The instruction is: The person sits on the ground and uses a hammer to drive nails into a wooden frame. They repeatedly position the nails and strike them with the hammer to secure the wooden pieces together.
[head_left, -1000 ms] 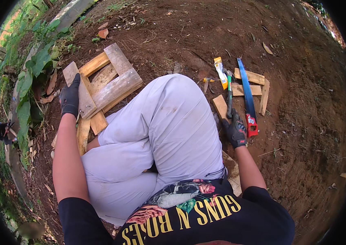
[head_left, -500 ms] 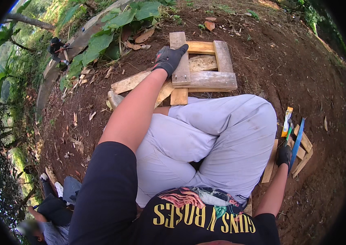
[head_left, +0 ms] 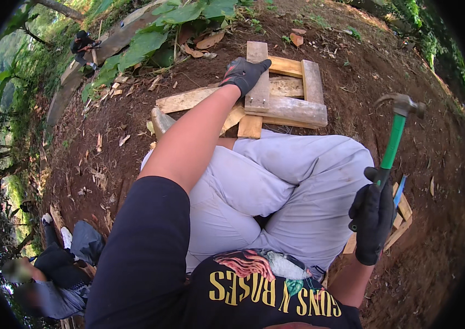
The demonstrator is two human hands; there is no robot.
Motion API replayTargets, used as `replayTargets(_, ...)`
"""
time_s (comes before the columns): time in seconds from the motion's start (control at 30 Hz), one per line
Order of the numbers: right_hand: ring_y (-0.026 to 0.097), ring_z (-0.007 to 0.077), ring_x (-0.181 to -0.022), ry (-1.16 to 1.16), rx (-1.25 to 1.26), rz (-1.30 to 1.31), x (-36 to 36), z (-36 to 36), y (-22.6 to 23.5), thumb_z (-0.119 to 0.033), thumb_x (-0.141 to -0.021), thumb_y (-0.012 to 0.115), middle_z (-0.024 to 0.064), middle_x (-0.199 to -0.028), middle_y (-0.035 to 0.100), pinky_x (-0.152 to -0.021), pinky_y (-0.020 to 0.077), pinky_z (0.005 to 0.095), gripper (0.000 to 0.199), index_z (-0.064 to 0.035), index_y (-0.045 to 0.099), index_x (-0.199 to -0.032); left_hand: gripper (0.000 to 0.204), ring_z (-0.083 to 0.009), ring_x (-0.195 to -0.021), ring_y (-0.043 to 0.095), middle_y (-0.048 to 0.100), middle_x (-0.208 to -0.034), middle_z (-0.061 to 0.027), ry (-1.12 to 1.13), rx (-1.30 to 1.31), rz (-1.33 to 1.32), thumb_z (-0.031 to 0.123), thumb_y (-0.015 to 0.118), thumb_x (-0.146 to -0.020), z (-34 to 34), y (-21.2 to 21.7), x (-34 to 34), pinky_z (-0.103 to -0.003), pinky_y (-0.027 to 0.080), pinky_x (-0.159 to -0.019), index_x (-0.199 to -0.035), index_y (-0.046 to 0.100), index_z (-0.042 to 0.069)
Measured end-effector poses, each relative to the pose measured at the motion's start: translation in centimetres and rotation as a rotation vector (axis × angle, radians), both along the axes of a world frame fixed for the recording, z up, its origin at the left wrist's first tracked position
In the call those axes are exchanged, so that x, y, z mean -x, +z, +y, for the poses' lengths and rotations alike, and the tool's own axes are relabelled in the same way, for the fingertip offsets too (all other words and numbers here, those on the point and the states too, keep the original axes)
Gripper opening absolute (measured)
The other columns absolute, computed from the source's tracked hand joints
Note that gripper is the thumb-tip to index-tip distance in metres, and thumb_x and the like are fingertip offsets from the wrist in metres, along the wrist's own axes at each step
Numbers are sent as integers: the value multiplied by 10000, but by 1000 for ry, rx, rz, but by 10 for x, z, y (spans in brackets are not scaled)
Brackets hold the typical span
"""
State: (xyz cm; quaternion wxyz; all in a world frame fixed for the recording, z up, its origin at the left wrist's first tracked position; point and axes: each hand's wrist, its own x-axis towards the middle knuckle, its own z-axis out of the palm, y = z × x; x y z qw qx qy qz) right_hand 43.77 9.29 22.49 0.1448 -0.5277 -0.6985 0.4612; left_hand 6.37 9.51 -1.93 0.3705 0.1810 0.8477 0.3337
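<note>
in the upper middle of the picture, a wooden frame (head_left: 298, 111) was set low, just beyond the pale trousers (head_left: 298, 164), seemingly so that it could be reached easily. its grey left board (head_left: 256, 101) was partly covered by the left hand (head_left: 246, 75), apparently to be steadied; whether the fingers were curled around its edge could not be told. two nail-like tips (head_left: 264, 102) near the board's lower end were not covered. at the right, a green-handled hammer (head_left: 390, 148) was clamped upright in the right hand (head_left: 372, 216), gripped low, so its head was left free. beside that hand, a blue saw blade (head_left: 400, 192) and wood offcuts (head_left: 398, 233) were partly hidden.
</note>
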Motion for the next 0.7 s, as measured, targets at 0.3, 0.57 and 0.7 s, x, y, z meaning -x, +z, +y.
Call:
replayTargets(0.3, 702, 310, -807, 449, 80, -204, 91, -35, -76, -272, -1103, 512, 153, -907, 688, -718, 518, 465, 325, -20, 654, -1252, 767, -396, -1163, 744, 759, -1216, -290, -29, -48, 43, 658, 757, -882, 1, -1, -2, -464, 573, -1008, -1213, 778, -34)
replayTargets(0.57, 663, 164, -653, 97, 646, 443, 84, -30, -91, -141, -1065, 589, 74, -859, 689, -653, 550, 323, 306, -1, 604, -1337, 792, -394, -1205, 727, 741, -1279, -284, -12, -21, 21, 661, 776, -865, 4, -9, 0, -463, 567, -1037, -1241, 765, -36)
replayTargets(0.7, 653, 104, -603, 184, 427, 117, 99, -31, -73, -194, -1046, 640, 123, -961, 746, -559, 532, 317, 471, 20, 555, -1457, 787, -389, -1215, 723, 738, -1285, -286, -32, -17, 21, 661, 774, -866, 2, -5, 3, -466, 564, -1039, -1241, 767, -31)
